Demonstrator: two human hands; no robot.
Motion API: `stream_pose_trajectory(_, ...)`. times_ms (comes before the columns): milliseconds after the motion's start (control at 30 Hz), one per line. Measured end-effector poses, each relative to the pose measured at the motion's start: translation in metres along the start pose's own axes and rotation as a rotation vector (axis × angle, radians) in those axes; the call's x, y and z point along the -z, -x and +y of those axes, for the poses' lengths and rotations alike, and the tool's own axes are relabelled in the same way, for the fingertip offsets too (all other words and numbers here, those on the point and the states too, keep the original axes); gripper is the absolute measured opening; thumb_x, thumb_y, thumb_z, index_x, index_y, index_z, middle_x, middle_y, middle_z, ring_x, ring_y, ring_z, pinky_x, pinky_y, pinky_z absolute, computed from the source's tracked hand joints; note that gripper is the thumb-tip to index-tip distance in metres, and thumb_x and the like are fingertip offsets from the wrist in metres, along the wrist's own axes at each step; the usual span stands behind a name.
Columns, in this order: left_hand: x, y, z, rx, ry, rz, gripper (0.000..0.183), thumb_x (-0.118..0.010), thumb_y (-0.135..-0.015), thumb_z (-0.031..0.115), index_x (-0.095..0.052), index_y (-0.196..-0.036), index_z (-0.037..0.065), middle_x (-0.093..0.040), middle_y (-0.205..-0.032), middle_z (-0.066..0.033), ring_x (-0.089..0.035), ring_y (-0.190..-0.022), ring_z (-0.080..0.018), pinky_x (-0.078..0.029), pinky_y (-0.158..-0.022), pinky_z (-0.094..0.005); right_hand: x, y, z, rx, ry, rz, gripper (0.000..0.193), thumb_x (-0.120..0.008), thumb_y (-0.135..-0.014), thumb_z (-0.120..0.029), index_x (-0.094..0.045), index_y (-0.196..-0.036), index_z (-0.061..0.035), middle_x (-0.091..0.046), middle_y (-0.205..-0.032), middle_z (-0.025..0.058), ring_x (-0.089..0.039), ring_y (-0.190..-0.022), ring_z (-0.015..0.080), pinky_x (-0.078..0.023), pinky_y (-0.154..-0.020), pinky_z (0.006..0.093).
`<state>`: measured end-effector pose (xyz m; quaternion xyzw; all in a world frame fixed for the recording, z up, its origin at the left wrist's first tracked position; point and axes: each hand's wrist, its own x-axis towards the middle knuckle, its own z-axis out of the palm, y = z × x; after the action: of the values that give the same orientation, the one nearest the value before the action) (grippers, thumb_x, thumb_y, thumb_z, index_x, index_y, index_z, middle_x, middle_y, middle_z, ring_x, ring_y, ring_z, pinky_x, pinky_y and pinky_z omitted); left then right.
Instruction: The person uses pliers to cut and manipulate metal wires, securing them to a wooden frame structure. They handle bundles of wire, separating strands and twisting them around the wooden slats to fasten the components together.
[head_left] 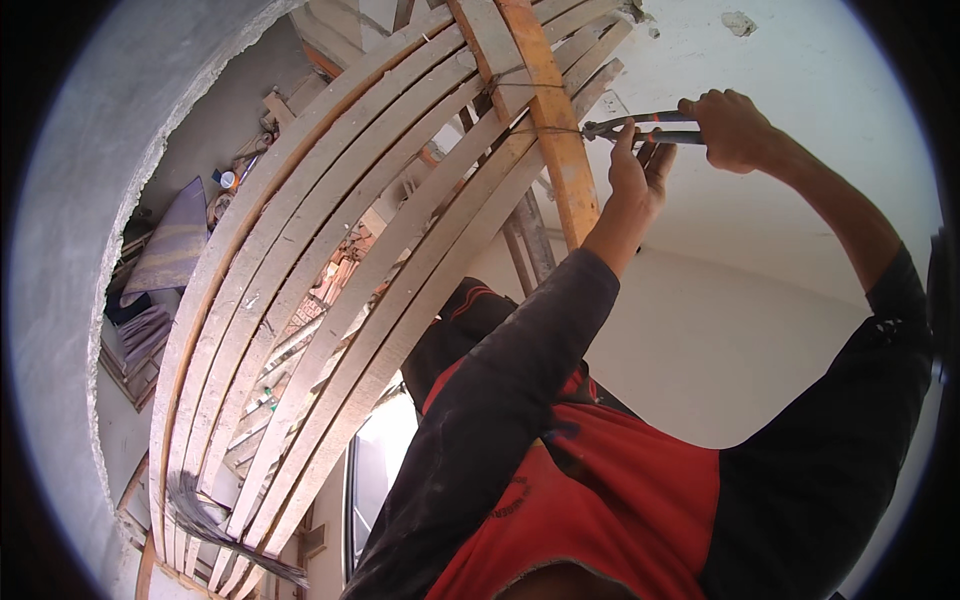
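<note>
My right hand (733, 130) is wrapped around the ends of the two dark handles of a pair of pincers (672, 135). My left hand (640, 170) is closer to the jaws, its thumb and fingers around the front part of the tool. The jaws meet a thin dark tie wire (560, 130) looped around an orange-brown wooden beam (562, 130). A second wire loop (520, 86) passes around the beam higher up. Behind it run several long pale wooden slats (400, 190), crossing the beam. What the jaws grip is too small to make out.
A bundle of loose dark wires (215, 520) hangs over the slats' lower left end. A rough-edged concrete opening (115, 250) borders the left side. Through gaps show stacked bricks (345, 265) and clutter. A pale wall (720, 330) stands at right.
</note>
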<state>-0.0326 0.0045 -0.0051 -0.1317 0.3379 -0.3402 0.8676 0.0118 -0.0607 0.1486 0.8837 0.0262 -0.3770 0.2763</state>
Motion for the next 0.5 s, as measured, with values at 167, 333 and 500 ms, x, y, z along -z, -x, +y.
stream_pose_trajectory(167, 0.012, 0.004, 0.008, 0.119, -0.085, 0.023, 0.075, -0.063, -0.078, 0.058, -0.034, -0.12, 0.003, -0.034, -0.13, -0.0222, -0.035, -0.127, -0.0359, -0.033, -0.106, -0.0483, 0.045, -0.023, 0.002, -0.142, -0.125, -0.31, 0.044, -0.061, -0.065, 0.005, -0.059, -0.108, -0.0047, -0.062, -0.09, 0.014, -0.06, -0.086, 0.0316, -0.051, -0.065, 0.0429)
stream_pose_trajectory(333, -0.01, -0.023, 0.013, -0.073, 0.079, -0.02, 0.075, -0.066, -0.075, 0.058, -0.032, -0.116, 0.005, -0.036, -0.116, -0.0142, -0.034, -0.113, -0.0236, -0.03, -0.1, -0.0396, 0.052, -0.048, 0.02, -0.098, -0.224, -0.544, 0.047, -0.067, -0.063, 0.003, -0.059, -0.109, -0.0065, -0.061, -0.071, 0.0096, -0.056, -0.055, 0.0198, -0.043, -0.038, 0.0382)
stream_pose_trajectory(500, -0.039, -0.045, 0.008, -0.037, 0.301, 0.29, 0.034, -0.059, -0.087, 0.033, -0.035, -0.078, 0.011, -0.028, -0.058, 0.002, -0.032, -0.046, -0.0116, -0.036, -0.045, -0.0276, 0.031, -0.018, 0.003, -0.014, -0.091, -0.343, 0.041, -0.068, -0.066, -0.012, -0.063, -0.105, -0.0024, -0.063, -0.095, 0.0189, -0.057, -0.097, 0.0349, -0.047, -0.082, 0.0416)
